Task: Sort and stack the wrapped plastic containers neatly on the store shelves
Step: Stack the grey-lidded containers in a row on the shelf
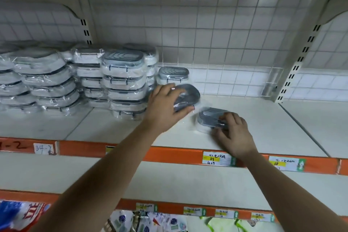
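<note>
Left hand (165, 108) grasps a tilted, blurred wrapped container (188, 96). At its 4 o'clock, right hand (234, 133) fingers curl over second container (208, 117), flat on shelf (273, 118). Container stacks (124, 81) at 9 o'clock.

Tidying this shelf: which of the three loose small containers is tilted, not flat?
The held container in the left hand, lid tipped toward the camera. The front container under the right hand and the back container sit flat.

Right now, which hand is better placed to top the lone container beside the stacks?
Left hand, likely: it holds a tilted container in front of the lone container. Right hand grips a second container resting nearer the shelf edge.
</note>
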Demonstrator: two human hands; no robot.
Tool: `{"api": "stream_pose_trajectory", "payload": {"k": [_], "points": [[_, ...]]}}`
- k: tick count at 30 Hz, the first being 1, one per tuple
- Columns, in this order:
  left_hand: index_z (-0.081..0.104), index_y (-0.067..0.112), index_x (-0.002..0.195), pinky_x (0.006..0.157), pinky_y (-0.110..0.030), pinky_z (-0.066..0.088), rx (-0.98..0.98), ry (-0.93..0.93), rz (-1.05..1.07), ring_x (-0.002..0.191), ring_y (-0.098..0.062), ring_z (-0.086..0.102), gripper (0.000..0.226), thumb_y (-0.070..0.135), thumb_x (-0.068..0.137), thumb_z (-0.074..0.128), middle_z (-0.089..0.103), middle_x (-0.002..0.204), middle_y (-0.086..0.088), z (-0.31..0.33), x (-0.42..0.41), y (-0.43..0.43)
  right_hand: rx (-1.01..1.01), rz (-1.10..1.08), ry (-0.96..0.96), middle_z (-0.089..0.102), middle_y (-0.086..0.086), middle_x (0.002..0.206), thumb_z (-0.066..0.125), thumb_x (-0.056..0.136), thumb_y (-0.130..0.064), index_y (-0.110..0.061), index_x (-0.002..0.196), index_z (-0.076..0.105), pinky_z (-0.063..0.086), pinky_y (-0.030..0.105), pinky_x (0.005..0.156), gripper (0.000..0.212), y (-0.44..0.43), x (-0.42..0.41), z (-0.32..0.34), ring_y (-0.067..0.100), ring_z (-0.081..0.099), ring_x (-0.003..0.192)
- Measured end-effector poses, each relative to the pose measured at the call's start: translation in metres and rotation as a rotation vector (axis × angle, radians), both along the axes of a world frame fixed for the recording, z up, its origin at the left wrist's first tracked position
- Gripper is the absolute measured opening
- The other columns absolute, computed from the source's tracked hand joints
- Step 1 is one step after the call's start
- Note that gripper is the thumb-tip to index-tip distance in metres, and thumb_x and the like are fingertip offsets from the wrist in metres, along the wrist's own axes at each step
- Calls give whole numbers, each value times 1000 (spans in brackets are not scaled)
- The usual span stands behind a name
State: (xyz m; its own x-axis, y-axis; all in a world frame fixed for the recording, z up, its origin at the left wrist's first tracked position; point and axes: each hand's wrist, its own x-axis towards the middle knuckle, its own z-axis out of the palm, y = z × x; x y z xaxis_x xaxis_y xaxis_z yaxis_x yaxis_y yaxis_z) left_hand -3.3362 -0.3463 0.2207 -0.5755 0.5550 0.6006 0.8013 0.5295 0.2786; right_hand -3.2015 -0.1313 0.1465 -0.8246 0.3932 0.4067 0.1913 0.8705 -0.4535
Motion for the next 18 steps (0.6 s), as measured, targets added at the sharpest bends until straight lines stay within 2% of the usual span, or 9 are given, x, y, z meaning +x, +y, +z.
{"api": "stream_pose_trajectory", "payload": {"k": [2,6,9,12,15,18], "points": [[62,18,127,103,-41,38,3,9,56,120,-32,48,76,74,80,44,58,130,-9,14,-21,19,1,9,11,51,0,131,64,91,-29,-16,120,54,45,41,92,33,1,1,-3,26,39,122],[50,14,141,105,-39,31,-95,-9,134,126,-33,39,71,63,90,53,51,136,-11,43,-58,50,20,31,21,50,-1,133,62,91,-34,-17,122,54,43,38,93,36,1,2,-3,25,39,124],[49,11,140,104,-41,33,-187,-8,166,124,-34,40,71,63,91,50,51,134,-14,57,-86,66,34,31,21,51,-2,131,47,87,-49,-19,121,54,43,35,92,46,1,2,-1,23,40,122],[48,12,142,102,-42,35,-286,-49,162,122,-36,42,72,63,91,49,52,131,-17,62,-107,74,45,23,25,50,-3,132,43,85,-52,-20,121,53,44,35,93,49,3,1,-3,21,39,123],[43,16,147,106,-42,34,-387,-80,118,127,-37,40,66,56,95,49,48,141,-17,67,-121,79,54,23,31,49,-5,134,43,85,-53,-21,122,53,44,34,93,50,5,0,-5,19,38,124],[44,21,148,110,-40,30,-409,-64,102,134,-37,35,57,47,97,53,41,152,-13,70,-128,84,45,31,32,48,-6,135,41,84,-54,-21,123,53,39,31,95,53,5,-1,-5,18,37,125]]}}
